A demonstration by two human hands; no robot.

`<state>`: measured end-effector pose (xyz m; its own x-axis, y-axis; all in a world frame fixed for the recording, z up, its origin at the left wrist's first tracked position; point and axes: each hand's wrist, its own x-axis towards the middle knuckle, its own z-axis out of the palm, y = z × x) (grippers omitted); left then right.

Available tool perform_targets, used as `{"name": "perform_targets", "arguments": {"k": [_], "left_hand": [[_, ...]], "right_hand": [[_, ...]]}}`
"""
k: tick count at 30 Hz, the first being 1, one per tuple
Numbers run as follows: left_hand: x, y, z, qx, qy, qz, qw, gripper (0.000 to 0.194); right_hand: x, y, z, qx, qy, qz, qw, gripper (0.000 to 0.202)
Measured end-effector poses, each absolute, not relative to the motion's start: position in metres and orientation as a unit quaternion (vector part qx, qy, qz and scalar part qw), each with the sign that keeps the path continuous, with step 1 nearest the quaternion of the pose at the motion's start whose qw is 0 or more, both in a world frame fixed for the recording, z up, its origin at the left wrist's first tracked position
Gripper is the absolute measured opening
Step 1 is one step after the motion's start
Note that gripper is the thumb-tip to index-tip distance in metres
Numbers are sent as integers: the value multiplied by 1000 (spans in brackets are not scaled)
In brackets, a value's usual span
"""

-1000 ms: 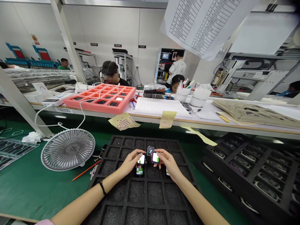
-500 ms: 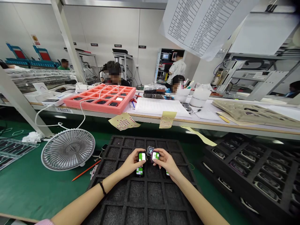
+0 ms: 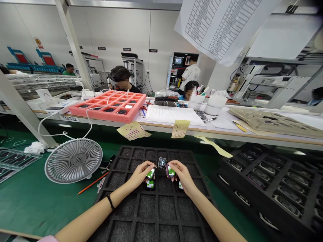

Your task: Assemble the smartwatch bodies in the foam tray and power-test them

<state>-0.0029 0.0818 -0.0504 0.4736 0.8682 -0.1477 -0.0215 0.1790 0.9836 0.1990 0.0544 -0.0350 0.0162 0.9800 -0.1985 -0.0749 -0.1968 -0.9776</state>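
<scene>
Between its fingers my left hand [image 3: 142,174] grips a smartwatch [image 3: 150,173] without a strap, its lit screen green and white. My right hand [image 3: 182,176] pinches a second smartwatch [image 3: 171,170] with a purplish rim and a similar lit screen. Both are held over a black foam tray [image 3: 147,203] divided into square pockets. A silver-rimmed watch [image 3: 162,162] with a dark lit dial rests in the tray between and just beyond my hands. Below the left one lies another green-and-white watch [image 3: 150,184]. One more watch [image 3: 180,184] is partly covered by my right hand.
On the left, a grey fan [image 3: 73,161] and an orange stick [image 3: 92,183] lie on the green table [image 3: 37,205]. Stacked black trays of watch cases [image 3: 275,188] stand at right. The shelf ahead bears a pink foam tray [image 3: 136,112] and papers [image 3: 174,115]. Co-workers sit beyond.
Both watches are turned in my fingers and tilted differently. My hands have moved slightly apart, so the silver-rimmed watch between them shows more fully.
</scene>
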Motion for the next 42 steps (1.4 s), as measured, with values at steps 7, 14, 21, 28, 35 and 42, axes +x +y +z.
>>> {"name": "perform_targets", "arguments": {"k": [7,14,21,28,35,42], "left_hand": [[-2,83,-56,556,357,332,673,52],[-2,82,-62,560,316,347,683,56],[-2,85,-67,548,300,365,691,63],[-2,87,-73,538,307,379,688,65],[-2,87,-68,538,335,382,673,60],[-3,86,-61,550,349,363,667,57]], "right_hand": [[199,54,-35,-524,-433,565,468,41],[200,55,-41,-471,-463,597,456,47],[200,55,-43,-444,-458,611,470,47],[199,53,-36,-466,-446,605,467,43],[199,53,-34,-501,-455,578,456,45],[197,54,-34,-494,-449,577,470,49]]}}
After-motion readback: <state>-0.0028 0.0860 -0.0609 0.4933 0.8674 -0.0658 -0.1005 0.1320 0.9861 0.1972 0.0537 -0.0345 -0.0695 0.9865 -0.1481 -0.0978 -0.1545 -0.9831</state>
